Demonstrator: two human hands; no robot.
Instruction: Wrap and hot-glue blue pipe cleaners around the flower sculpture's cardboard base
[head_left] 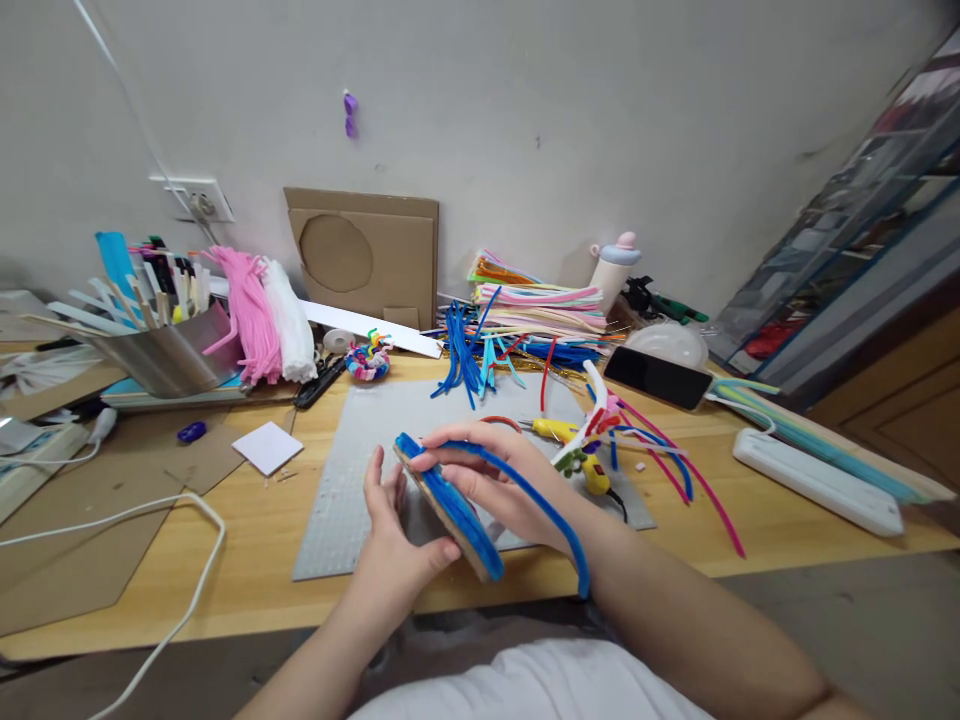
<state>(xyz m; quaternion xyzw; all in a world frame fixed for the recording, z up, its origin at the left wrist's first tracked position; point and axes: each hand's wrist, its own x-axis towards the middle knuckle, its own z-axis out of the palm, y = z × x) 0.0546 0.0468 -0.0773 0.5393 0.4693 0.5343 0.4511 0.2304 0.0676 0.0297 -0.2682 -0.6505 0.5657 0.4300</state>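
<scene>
A flat piece of cardboard (pixel 433 497) is held tilted above the grey cutting mat (pixel 330 520), with blue fuzzy pipe cleaner (pixel 457 505) along its upper side. My left hand (pixel 394 535) grips it from the left, thumb at its near edge. My right hand (pixel 499 470) pinches a blue pipe cleaner (pixel 551 510) against the far end, and the loose length curves down over the right wrist. Behind the right hand lie a yellow hot glue gun (pixel 555 430) and a bundle of coloured pipe cleaners (pixel 600 420). The underside of the cardboard is hidden.
Bundles of pipe cleaners (pixel 540 300) lie along the wall, near a bottle (pixel 615 265) and a phone (pixel 658 378). A metal holder (pixel 161 355) with sticks stands left. A white cable (pixel 214 540) crosses the left side; a white power strip (pixel 817 482) lies right.
</scene>
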